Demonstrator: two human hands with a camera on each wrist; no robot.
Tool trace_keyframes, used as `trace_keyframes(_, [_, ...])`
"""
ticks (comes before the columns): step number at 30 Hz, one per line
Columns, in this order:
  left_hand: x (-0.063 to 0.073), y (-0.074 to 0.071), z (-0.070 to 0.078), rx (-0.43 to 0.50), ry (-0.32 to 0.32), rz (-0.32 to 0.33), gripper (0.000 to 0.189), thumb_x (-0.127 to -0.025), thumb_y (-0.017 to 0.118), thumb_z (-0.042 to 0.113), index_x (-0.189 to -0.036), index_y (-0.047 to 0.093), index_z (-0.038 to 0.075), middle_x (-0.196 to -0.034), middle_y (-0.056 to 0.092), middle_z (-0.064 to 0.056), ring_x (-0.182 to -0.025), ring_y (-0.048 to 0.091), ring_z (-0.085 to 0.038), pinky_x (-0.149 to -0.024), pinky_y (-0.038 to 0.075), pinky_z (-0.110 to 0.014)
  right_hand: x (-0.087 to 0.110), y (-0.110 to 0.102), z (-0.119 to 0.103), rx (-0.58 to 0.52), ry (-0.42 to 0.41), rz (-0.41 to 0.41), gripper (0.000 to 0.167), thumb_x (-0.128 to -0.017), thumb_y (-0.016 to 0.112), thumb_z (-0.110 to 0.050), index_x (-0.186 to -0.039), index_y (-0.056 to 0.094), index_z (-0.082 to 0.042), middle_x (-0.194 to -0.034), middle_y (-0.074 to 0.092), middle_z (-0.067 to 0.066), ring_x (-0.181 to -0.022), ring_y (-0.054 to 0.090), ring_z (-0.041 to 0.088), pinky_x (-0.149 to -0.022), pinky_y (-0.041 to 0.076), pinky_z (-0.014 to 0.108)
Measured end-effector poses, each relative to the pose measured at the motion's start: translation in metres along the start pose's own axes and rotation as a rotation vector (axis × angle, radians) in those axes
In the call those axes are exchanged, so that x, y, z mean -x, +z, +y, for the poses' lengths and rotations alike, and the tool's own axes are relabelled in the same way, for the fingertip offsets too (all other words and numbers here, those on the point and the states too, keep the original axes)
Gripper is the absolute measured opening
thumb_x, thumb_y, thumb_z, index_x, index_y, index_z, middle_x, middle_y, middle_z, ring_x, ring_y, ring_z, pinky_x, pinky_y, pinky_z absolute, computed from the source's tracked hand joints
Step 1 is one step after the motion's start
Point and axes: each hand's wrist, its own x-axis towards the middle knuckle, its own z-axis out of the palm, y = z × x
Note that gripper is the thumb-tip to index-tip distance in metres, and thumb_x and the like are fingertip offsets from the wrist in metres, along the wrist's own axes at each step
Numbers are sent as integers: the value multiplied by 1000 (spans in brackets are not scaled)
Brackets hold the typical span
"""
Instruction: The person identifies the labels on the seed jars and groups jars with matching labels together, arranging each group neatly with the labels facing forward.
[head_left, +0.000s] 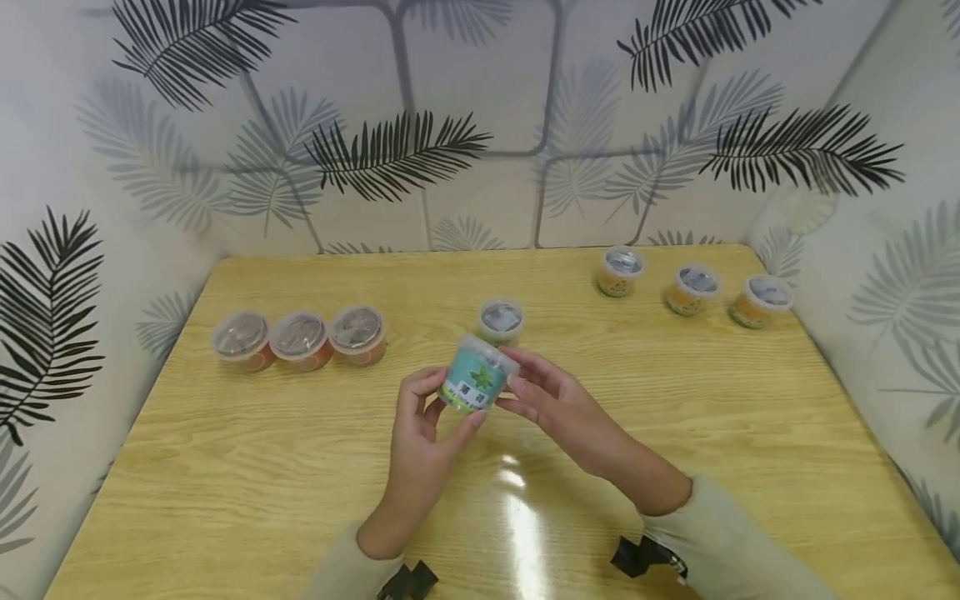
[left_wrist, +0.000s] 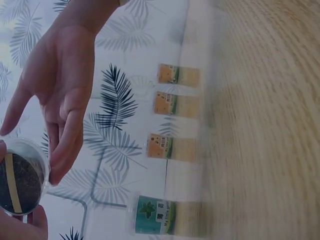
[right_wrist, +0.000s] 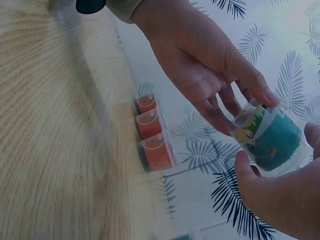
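Note:
Both hands hold a small clear plastic cup (head_left: pixel 474 377) with a teal label, a green leaf picture and printed lettering, tilted above the table. My left hand (head_left: pixel 423 442) grips it near its base, thumb at the front and fingers on the far side. At the lidded end, my right hand (head_left: pixel 566 408) has its thumb and fingers around the rim. Dark contents and a tan strip show through the end of the cup (left_wrist: pixel 22 182) in the left wrist view. A second teal-labelled cup (left_wrist: pixel 154 215) stands on the table just behind the held one.
Three red-orange cups (head_left: pixel 302 337) stand in a row at the left of the wooden table (head_left: pixel 247 467). Three orange-labelled cups (head_left: pixel 692 289) are spaced out at the back right. A leaf-patterned cloth (head_left: pixel 480 75) hangs behind the table and along its sides.

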Motion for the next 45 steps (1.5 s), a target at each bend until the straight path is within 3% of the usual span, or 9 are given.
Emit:
trace_keyframes(5, [-3, 5, 2, 1, -75, -42, 65, -78, 71, -2, -126, 27, 1, -130, 31, -11, -119, 36, -27, -100, 37, -34, -1, 5, 0, -140, -31, 48, 53, -97, 51, -19, -141, 28, 0, -139, 35, 19, -124, 42, 27, -99, 39, 35])
trace_keyframes(8, [-3, 5, 4, -5, -123, -79, 73, -77, 73, -3, -128, 21, 4, -132, 27, -11, -119, 34, -27, -100, 37, -33, -2, 5, -1, -160, -35, 69, 51, -97, 50, -17, -140, 30, 1, -137, 36, 18, -122, 44, 26, -99, 40, 35])
trace_keyframes(15, [-3, 2, 7, -8, -179, -182, 79, -80, 71, 1, -135, 14, 5, -133, 25, -13, -116, 36, -28, -97, 39, -32, -1, 3, 0, -103, -24, 116, 49, -95, 51, -20, -137, 35, 2, -132, 43, 17, -114, 50, 24, -95, 43, 34])
trace_keyframes(22, [-6, -6, 5, 87, -243, -260, 62, -95, 51, 7, -141, 9, 12, -136, 24, -15, -118, 36, -31, -96, 40, -29, 2, -1, 0, -3, 0, 146, 53, -93, 57, -23, -138, 37, -2, -133, 43, 16, -116, 48, 24, -94, 44, 32])
trace_keyframes(31, [-9, -10, 2, 92, -211, -350, 58, -95, 50, 3, -143, 19, 14, -134, 28, -15, -115, 39, -31, -92, 43, -29, 4, -5, 4, 144, -16, 73, 47, -93, 58, -22, -135, 43, -11, -126, 50, 13, -113, 50, 26, -94, 43, 37])
trace_keyframes(45, [-9, -10, 1, 66, -184, -309, 59, -89, 59, 1, -138, 30, 12, -131, 35, -13, -117, 41, -27, -99, 38, -37, 7, -10, 3, 204, -61, -33, 53, -93, 57, -21, -141, 37, -10, -134, 46, 11, -121, 45, 25, -96, 40, 39])
